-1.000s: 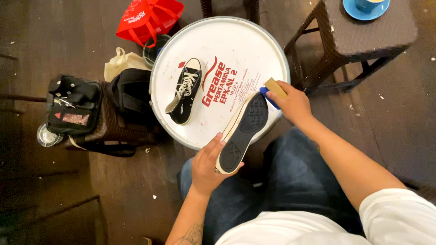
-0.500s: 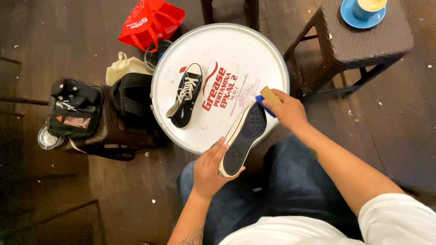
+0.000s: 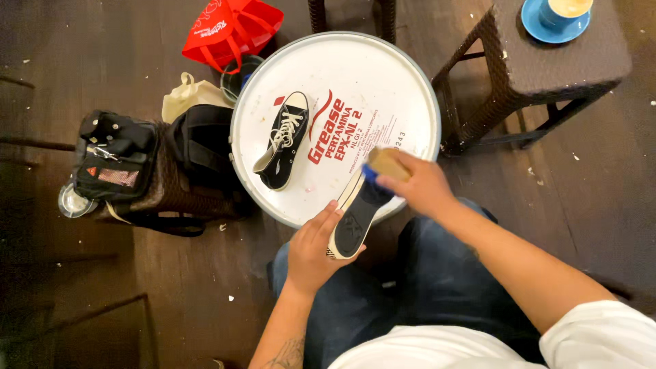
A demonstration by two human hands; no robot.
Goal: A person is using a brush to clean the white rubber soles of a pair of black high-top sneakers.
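blue cup holds pale drink; left hand grips sneaker

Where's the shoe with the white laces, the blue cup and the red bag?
black shoe [image 3: 281, 143], head view: on its white laces, lying on the round white lid.
blue cup [image 3: 564, 9], head view: on its rim, atop the saucer.
red bag [image 3: 232, 29], head view: on its front panel, on the floor.
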